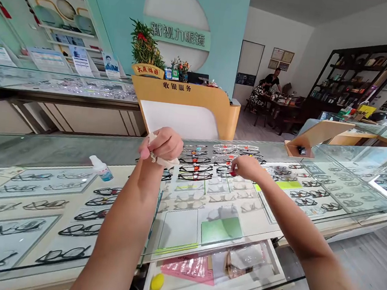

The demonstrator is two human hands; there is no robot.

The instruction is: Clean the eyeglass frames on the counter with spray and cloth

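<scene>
Toward nine o'clock from the middle of the view, the left hand (166,145) is raised above the glass desk (55,156), and its grip is pinching a crumpled whitish cloth (167,162) between thumb and fingers. Toward three o'clock is the right hand (247,167), with fingers bent close together at the end of a dark pair of glasses (224,172); I cannot tell if its grip really holds this pair. Between the two hands lie rows of spectacles (196,167), several with red or orange marks on them. At eight o'clock, a white spray bottle (102,169) lies tilted on the glass. At five o'clock one sees a green sheet (222,229). At six o'clock an open drawer (233,287) contains a pink packet (188,268) and, on its left side, two yellow round things (156,289). Toward two o'clock, far behind, two people (272,82) are near a dark table (278,106).
</scene>
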